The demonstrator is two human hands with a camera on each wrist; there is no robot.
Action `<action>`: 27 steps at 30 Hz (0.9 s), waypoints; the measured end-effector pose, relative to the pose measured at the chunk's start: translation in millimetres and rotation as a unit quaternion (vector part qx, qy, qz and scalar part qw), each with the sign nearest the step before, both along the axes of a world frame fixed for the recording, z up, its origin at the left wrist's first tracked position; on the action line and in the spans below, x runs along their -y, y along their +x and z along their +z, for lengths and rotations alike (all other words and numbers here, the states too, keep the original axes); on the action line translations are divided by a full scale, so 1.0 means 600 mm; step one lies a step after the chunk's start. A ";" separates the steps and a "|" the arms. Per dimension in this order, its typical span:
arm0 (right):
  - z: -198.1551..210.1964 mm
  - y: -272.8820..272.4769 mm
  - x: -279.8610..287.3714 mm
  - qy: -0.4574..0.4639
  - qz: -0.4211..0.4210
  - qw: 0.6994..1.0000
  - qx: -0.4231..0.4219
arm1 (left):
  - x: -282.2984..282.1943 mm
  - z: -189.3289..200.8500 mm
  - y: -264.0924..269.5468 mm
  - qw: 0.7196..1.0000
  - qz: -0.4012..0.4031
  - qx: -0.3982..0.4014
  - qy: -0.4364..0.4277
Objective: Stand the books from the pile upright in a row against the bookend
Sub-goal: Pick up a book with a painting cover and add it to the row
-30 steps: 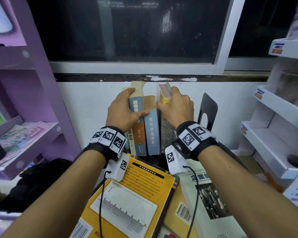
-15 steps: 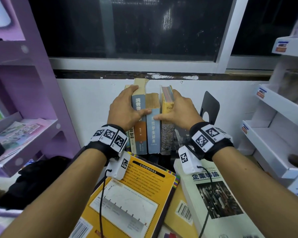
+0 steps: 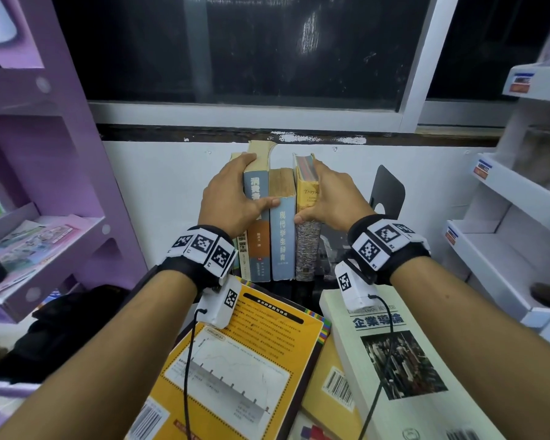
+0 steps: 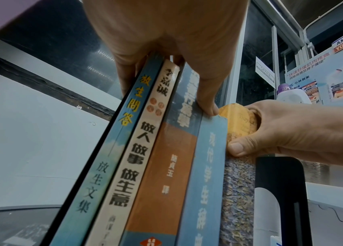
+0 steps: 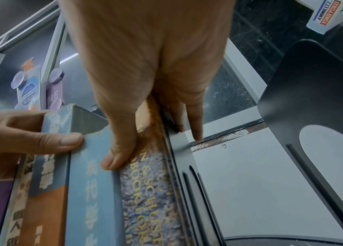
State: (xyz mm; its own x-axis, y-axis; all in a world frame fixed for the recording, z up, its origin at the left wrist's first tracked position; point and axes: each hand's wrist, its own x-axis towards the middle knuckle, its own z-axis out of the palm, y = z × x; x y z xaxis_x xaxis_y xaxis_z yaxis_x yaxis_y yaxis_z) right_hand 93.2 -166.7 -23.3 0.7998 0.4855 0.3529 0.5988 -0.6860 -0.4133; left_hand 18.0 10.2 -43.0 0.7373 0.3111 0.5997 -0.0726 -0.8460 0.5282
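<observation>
Five upright books (image 3: 281, 223) squeezed between both hands at the counter's back wall. Left hand (image 3: 232, 198) grips the left end, thumb across the spines; right hand (image 3: 331, 198) grips the yellow-spined end book (image 3: 307, 214).

Risk: black metal bookend (image 3: 388, 193) stands apart to the right. Releasing now would likely topple the row into that gap.

In the way: yellow paperback (image 3: 245, 369) and cream textbook (image 3: 394, 360) lying flat in front.

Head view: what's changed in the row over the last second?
The right hand slid back along the yellow book, thumb now on its spine, squaring it against the blue book. The left hand stayed gripping the left books, the bookend stayed apart to the right, and the pile is untouched.
</observation>
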 end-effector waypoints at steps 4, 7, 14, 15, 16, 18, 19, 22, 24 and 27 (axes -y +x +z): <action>0.002 0.002 -0.001 0.002 0.001 1.000 0.006 | -0.001 0.000 0.000 1.000 -0.004 0.006 -0.004; 0.004 0.003 -0.003 -0.007 0.000 1.000 0.003 | -0.001 -0.001 0.001 1.000 -0.002 0.007 -0.002; 0.001 0.001 -0.005 0.010 -0.004 1.000 -0.028 | -0.001 0.000 0.001 1.000 -0.003 0.004 0.004; -0.001 0.000 -0.005 0.021 -0.007 0.999 -0.033 | -0.002 0.000 0.000 1.000 -0.003 0.001 0.006; -0.002 -0.001 -0.004 0.029 -0.010 0.999 -0.035 | -0.001 0.001 0.000 1.000 -0.004 -0.002 0.006; -0.004 -0.003 -0.004 0.032 -0.018 0.999 -0.035 | -0.001 0.002 -0.002 1.000 -0.008 -0.008 0.003; -0.004 -0.004 -0.004 0.031 -0.021 0.999 -0.034 | 0.000 0.004 -0.003 1.000 -0.012 -0.011 0.002; 0.000 -0.008 -0.004 0.032 -0.018 0.999 -0.038 | -0.002 0.010 -0.009 0.999 -0.027 -0.028 -0.004; 0.002 -0.013 -0.002 0.039 -0.009 0.999 -0.037 | -0.005 0.011 -0.016 0.999 -0.041 -0.034 -0.005; 0.000 -0.027 0.006 0.040 -0.003 0.998 -0.047 | -0.011 0.007 -0.030 0.998 -0.052 -0.043 0.005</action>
State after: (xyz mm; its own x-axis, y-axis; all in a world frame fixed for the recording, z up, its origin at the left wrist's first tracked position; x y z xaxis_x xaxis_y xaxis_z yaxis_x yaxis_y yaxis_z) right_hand 77.2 -170.5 -23.4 0.8344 0.4535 0.3133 0.5503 -0.6521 -0.5215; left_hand -0.1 16.6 -39.0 0.8142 0.2241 0.5356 -0.1153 -0.8418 0.5274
